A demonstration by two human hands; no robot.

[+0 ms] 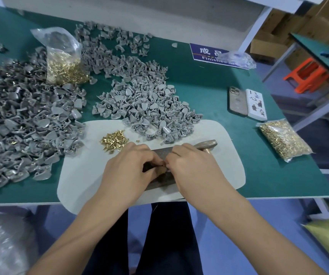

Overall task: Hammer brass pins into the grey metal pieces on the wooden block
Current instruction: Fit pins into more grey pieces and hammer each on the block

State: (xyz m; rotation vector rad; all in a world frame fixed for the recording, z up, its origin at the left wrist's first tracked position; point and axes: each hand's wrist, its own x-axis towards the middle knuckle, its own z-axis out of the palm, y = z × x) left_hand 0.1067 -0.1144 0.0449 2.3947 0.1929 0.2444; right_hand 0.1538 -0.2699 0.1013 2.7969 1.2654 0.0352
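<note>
On the white mat [209,133] at the near edge of the green bench [219,92], both hands met over the wooden block [162,153], a dark slab mostly hidden beneath them. Left hand [128,167] and right hand [189,165] had their fingertips curled and pressed close together at the block's middle, apparently pinching a small brass pin [163,163] and a grey metal piece there, though the piece itself was too covered to make out. Neither hand gripped the hammer [206,144], whose head lay on the mat just behind the right hand; so this looked like the seating of a pin, with the blow not yet struck.

Much seemed left to do. A loose heap of brass pins [114,140] lay just beyond the left hand, an open bag of pins [64,62] stood farther back, and a sealed bag of pins [284,139] lay well to the right. A pale grey pile of pieces [149,104] touched the mat's far edge, while a larger, darker pile [16,120] spread to the left; whether that one was finished work I could not tell. Two phones [247,102] lay near the right edge
</note>
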